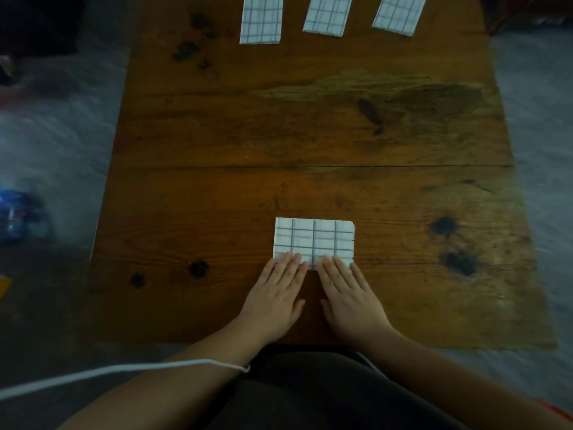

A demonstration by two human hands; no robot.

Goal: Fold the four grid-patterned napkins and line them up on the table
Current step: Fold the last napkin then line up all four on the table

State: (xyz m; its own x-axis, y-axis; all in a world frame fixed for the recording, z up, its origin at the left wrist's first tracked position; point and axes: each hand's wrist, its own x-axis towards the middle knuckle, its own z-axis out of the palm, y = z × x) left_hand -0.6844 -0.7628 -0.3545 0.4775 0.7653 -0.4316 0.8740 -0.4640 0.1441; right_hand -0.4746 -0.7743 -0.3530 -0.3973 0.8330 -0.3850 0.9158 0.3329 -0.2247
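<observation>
Three folded napkins sit in a row at the far edge of the bench [217, 135]: left napkin [261, 20], middle napkin [328, 14], right napkin [399, 13], each a narrow strip with its long axis running away from us, the right two tilted a bit. The fourth napkin [313, 242] lies near us at centre, a wider rectangle with its long axis running left-right, so we judge it one fold short of matching the others. Our left hand [274, 301] and right hand [348, 301] lie flat, palms down, side by side, all fingers [291, 266] stretched out and close together, gripping nothing. The fingertips rest on the near edge of the fourth napkin, pinning it to the bench; the rest of the napkin lies straight ahead of both hands, beyond the fingertips. Both hands are equally near, left on the left half, right on the right half. Key relation: the long axis is crosswise to the row's strips, so we reckon the next fold takes one short end over to the other, and either hand can do it while the other holds. Then it goes well forward to the far row; the open space there is left of the left napkin, though the frame cuts off the row's top.
</observation>
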